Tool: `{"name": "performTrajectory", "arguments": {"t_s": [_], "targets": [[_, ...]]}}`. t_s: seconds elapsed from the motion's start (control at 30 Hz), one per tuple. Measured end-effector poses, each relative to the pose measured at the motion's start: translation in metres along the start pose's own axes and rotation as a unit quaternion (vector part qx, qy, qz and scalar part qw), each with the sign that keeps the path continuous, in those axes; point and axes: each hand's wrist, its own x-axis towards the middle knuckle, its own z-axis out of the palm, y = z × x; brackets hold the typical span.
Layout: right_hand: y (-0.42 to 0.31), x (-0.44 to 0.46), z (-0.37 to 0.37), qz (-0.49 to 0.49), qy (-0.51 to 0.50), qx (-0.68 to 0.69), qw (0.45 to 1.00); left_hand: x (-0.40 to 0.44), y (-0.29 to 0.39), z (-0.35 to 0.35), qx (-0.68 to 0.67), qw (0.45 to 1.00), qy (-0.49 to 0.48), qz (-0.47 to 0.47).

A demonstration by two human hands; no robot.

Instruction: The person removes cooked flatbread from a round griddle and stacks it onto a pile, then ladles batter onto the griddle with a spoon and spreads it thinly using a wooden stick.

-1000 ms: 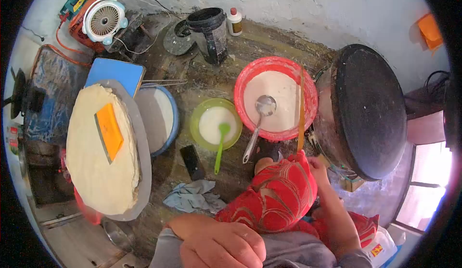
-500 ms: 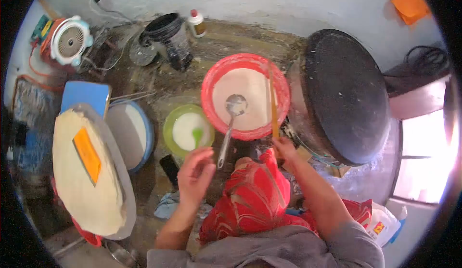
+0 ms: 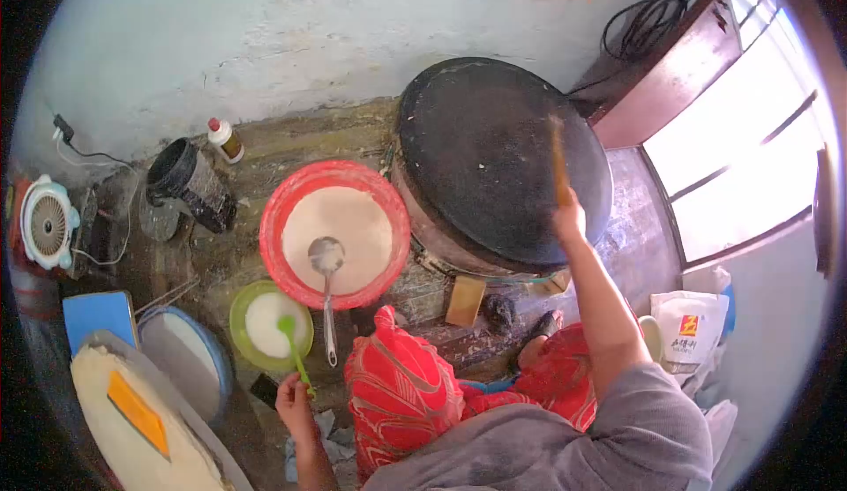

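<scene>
My right hand [image 3: 569, 220] is closed round a thin wooden stick [image 3: 559, 160], slightly blurred, held over the right part of a large round black griddle [image 3: 481, 156]. Down by the green bowl [image 3: 240, 344], the fingers of my left hand [image 3: 296, 403] are closed at the handle end of a green spoon [image 3: 299, 363]. The spoon's head dips in the white liquid in that bowl. Between my hands stands a red basin [image 3: 275, 270] of pale batter, with a metal ladle [image 3: 328, 310] resting in it, handle over the near rim.
At left lie a pale round stack [image 3: 97, 398] with an orange scraper [image 3: 138, 412] on top, a blue-rimmed bucket [image 3: 221, 363] and a blue board [image 3: 99, 317]. Farther back are a black pitcher [image 3: 198, 187], a bottle [image 3: 227, 141] and a fan [image 3: 50, 224]. A yellowish block [image 3: 465, 301] lies before the griddle.
The view has swung right. My right hand has carried the wooden stick from the red basin to above the griddle. My left hand, open before, has closed on the green spoon's handle.
</scene>
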Motion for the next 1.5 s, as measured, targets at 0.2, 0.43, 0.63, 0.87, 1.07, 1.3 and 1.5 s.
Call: {"name": "performTrajectory", "arguments": {"t_s": [0.2,0.43,0.63,0.87,1.07,1.3,1.5], "targets": [[-0.012,0.012,-0.010,-0.271,-0.088,-0.174,0.943,-0.002,-0.003,0.005,0.006,1.000,-0.005,-0.003],[-0.047,0.063,-0.007,-0.247,-0.106,-0.322,0.908,-0.009,0.007,0.002,-0.017,1.000,0.015,-0.015],[-0.045,0.055,0.031,-0.139,-0.099,-0.123,0.978,-0.006,0.002,-0.002,0.008,1.000,0.000,0.020],[-0.046,-0.029,0.034,-0.265,-0.091,-0.033,0.959,0.038,-0.060,-0.020,0.095,0.992,0.060,0.063],[-0.085,-0.129,0.001,-0.384,-0.423,-0.054,0.819,0.052,-0.065,-0.007,0.502,0.839,0.091,0.188],[-0.176,-0.192,0.019,-0.540,-0.445,-0.165,0.695,0.083,-0.121,0.005,0.538,0.842,0.018,0.028],[-0.200,-0.224,0.102,-0.588,-0.426,-0.329,0.604,0.079,-0.094,0.005,0.285,0.951,0.098,-0.076]]}}
